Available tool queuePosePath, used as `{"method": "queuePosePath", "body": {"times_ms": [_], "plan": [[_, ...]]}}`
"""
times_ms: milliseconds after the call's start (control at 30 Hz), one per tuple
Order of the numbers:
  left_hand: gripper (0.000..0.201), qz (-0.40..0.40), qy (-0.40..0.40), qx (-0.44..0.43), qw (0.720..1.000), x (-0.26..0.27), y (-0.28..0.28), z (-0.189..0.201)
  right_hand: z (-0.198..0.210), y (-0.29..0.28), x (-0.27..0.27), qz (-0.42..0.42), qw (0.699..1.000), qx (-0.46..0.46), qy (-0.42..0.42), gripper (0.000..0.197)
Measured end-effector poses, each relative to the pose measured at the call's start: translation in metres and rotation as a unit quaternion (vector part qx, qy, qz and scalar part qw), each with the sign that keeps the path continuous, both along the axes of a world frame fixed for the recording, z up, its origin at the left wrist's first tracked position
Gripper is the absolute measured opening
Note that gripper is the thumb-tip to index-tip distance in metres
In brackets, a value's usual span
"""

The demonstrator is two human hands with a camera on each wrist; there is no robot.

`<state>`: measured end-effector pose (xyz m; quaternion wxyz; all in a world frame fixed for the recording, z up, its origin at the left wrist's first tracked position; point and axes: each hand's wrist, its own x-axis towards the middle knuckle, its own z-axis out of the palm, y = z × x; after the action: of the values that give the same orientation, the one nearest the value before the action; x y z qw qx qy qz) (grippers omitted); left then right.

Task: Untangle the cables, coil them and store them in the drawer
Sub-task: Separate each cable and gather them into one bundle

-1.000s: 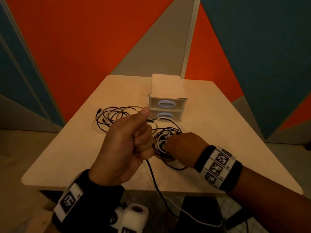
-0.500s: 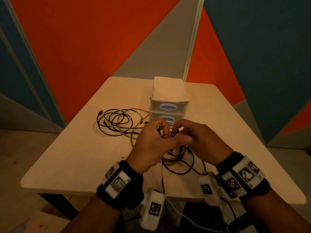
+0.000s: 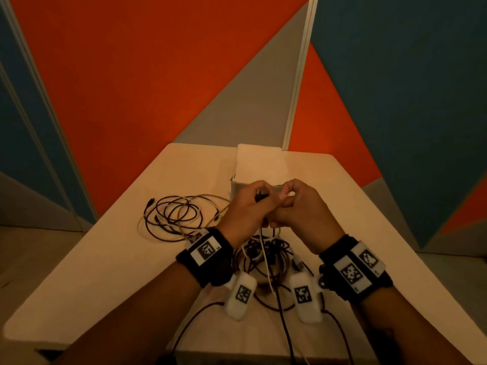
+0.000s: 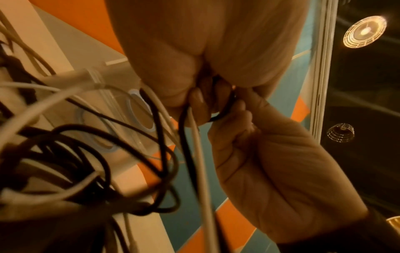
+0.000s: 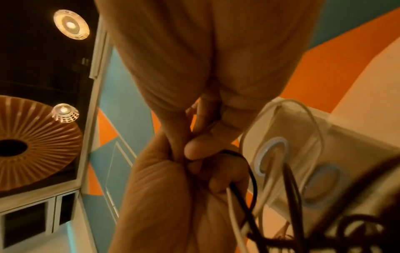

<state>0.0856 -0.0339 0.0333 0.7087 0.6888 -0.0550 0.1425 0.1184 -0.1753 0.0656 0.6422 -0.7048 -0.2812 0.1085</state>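
Note:
Both hands meet above the table in front of the drawer unit (image 3: 259,164). My left hand (image 3: 259,197) grips a black cable (image 4: 186,137) and a white cable (image 4: 200,154) that hang down from its curled fingers. My right hand (image 3: 286,193) pinches a loop of the same black cable (image 5: 249,167) right against the left fingers. Below the hands a tangle of black and white cables (image 3: 263,256) lies on the table. The drawer unit's two ring handles (image 5: 270,154) show behind the cables; both drawers look closed.
A second loose pile of black and beige cables (image 3: 174,217) lies left of the drawer unit on the pale table (image 3: 92,272). A black lead (image 3: 286,333) runs over the table's near edge. Orange, blue and grey wall panels stand behind.
A second ago my left fist was held up near me and my right hand pressed on the tangle. Both hands have since come together and risen in front of the drawer unit.

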Motion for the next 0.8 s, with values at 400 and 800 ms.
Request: {"method": "queuePosePath", "body": {"times_ms": [400,800], "plan": [[0.037,0.082,-0.061,-0.019,0.995,0.026,0.029,-0.030,-0.045,0.006,0.051,0.235,0.964,-0.124,0.016,0.029],[0.036,0.010,-0.054,-0.272,0.961,0.024,0.031,-0.021,-0.062,0.008,0.049,0.232,0.963,-0.134,0.026,0.042]]}}
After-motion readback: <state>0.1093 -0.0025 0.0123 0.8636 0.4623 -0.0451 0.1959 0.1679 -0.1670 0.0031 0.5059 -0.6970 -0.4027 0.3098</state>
